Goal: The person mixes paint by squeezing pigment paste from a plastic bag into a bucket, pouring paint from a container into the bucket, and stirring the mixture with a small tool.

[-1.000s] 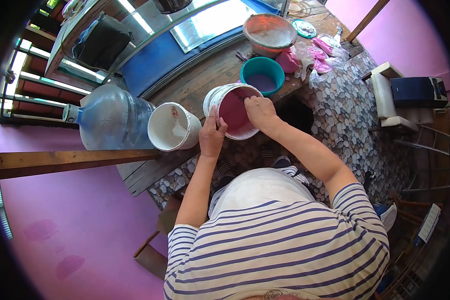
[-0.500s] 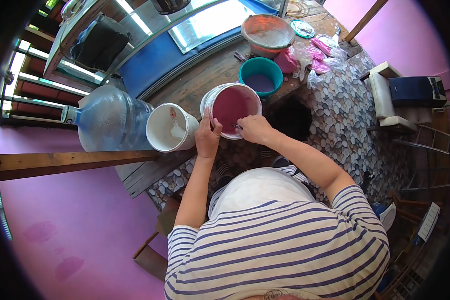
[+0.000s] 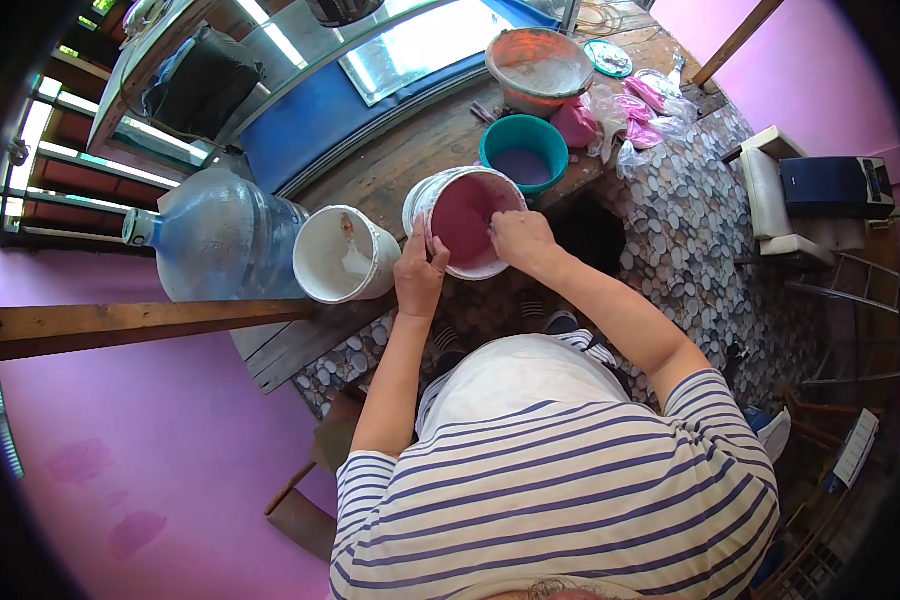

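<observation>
A white bucket [image 3: 417, 213] is tilted toward me, with pink paint [image 3: 462, 215] inside. My left hand [image 3: 422, 275] grips its near left rim, the fingers lying along the outside. At the right side of the opening, my right hand [image 3: 523, 243] is closed, its fingertips over the inside. Whatever it holds is too small and hidden to name. Left of this bucket stands a second white bucket [image 3: 317, 262] with pale residue inside. A teal bucket [image 3: 555, 178] holding purplish liquid sits just behind to the right.
A large blue water bottle [image 3: 225, 240] lies at the left, near a wooden beam [image 3: 140, 322]. Farther back on the wooden table [image 3: 360, 182] are an orange basin [image 3: 505, 92], a teal lid [image 3: 608, 60] and pink plastic bags [image 3: 638, 115]. A chair [image 3: 765, 185] stands at the right.
My right hand has moved right and slightly up along the bucket's opening, still closed. My left hand has stayed on the rim.
</observation>
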`<state>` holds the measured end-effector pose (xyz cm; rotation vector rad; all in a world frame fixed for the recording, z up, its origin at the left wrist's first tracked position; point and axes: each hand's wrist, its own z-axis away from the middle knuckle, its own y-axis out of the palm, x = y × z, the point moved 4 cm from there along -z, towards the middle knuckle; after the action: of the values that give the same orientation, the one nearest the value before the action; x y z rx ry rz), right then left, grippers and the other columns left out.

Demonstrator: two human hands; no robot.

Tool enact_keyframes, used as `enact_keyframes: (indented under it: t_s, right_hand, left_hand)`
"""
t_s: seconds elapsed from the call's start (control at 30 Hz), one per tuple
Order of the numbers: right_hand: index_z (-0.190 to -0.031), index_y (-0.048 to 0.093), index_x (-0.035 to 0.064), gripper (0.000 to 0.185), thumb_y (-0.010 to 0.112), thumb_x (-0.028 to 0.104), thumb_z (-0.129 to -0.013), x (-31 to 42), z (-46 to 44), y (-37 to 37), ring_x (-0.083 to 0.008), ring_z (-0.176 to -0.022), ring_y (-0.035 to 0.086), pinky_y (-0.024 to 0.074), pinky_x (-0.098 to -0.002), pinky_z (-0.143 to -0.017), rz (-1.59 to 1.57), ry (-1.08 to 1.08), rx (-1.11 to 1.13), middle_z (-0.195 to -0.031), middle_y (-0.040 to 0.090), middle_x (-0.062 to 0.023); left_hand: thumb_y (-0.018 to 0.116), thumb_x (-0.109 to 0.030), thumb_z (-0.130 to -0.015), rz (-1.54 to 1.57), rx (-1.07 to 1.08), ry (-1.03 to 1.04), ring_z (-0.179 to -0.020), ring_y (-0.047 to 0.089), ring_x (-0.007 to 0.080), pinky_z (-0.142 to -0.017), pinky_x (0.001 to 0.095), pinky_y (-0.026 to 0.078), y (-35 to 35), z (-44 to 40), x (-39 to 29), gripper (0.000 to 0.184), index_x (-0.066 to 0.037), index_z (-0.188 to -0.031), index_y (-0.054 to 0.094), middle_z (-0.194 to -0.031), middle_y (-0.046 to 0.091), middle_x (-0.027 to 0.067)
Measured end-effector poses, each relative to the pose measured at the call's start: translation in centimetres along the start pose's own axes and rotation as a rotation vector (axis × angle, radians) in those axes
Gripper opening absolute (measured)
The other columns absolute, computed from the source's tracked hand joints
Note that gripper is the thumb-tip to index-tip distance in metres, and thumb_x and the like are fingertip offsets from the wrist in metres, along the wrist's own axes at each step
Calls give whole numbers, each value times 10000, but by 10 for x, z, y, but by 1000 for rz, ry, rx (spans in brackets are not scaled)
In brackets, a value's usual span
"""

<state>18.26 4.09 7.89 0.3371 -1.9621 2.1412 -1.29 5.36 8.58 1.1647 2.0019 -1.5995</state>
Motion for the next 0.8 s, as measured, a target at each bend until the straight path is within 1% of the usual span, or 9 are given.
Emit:
enact_keyframes:
  t_s: [0.03, 0.07, 0.13, 0.37, 0.47, 0.53, 0.67, 0.73, 0.8]
  right_hand:
    - [-870, 735, 32, 252, 598, 239, -913, 2, 2, 4, -351, -815, 729, 572, -472, -750, 4, -1, 91, -874, 733, -194]
    - [-870, 735, 32, 252, 598, 239, -913, 4, 4, 5, -351, -815, 729, 572, -472, -750, 4, 0, 91, -874, 733, -194]
    - [-864, 748, 24, 286, 605, 268, -909, 12, 9, 4, -373, -847, 719, 558, -485, -799, -99, 7, 160, -881, 730, -205]
    - [-977, 723, 18, 372, 613, 370, -928, 17, 2, 17, -398, -920, 689, 529, -501, -849, -235, -79, 241, -929, 715, -226]
    - [-997, 737, 34, 364, 627, 370, -914, 16, -3, 18, -393, -941, 690, 530, -497, -860, -384, -93, 185, -967, 722, -213]
    - [-997, 739, 39, 356, 630, 367, -912, 19, -3, 9, -395, -941, 689, 528, -498, -861, -484, -64, 76, -960, 724, -203]
    - [-995, 739, 44, 346, 629, 362, -914, 22, -2, 12, -387, -928, 694, 530, -502, -852, -427, -88, 95, -948, 725, -202]
    - [-982, 747, 55, 326, 638, 353, -906, 22, 1, 7, -373, -898, 705, 540, -493, -832, -219, -80, 249, -916, 730, -191]
    - [-958, 753, 62, 305, 644, 341, -900, 21, 1, -1, -367, -881, 710, 547, -487, -819, -150, -71, 263, -898, 732, -185]
  left_hand:
    - [603, -188, -951, -1, -3, 7, -925, 692, 391, -812, 439, 551, 1, 0, 0, 469, -3, -1380, 554, -1096, 688, 246]
    - [603, -188, -951, -1, -2, 7, -925, 692, 391, -812, 439, 551, 2, -1, 1, 469, -3, -1380, 554, -1096, 688, 246]
    - [624, -154, -925, -24, -89, 121, -733, 664, 363, -676, 438, 537, 1, -2, -1, 481, -21, -1382, 557, -903, 665, 212]
    - [618, -147, -930, -33, -56, 99, -730, 658, 357, -668, 444, 529, 0, -2, 2, 502, -27, -1408, 526, -889, 656, 208]
    - [617, -149, -931, -40, -55, 83, -734, 658, 360, -664, 451, 524, 0, -2, 4, 499, -23, -1405, 528, -886, 655, 206]
    - [616, -148, -931, -28, -87, 124, -735, 659, 363, -661, 454, 522, -1, -3, 3, 490, -20, -1397, 536, -886, 657, 205]
    - [615, -150, -931, -41, -74, 108, -738, 660, 364, -660, 454, 523, -2, -4, 2, 485, -22, -1393, 542, -881, 658, 207]
    - [616, -156, -932, -49, -85, 117, -737, 659, 364, -662, 454, 525, 0, -5, 2, 481, -22, -1389, 548, -875, 658, 208]
    - [617, -159, -932, -42, -76, 108, -733, 659, 365, -662, 453, 525, 1, -5, 2, 479, -21, -1386, 551, -874, 658, 210]
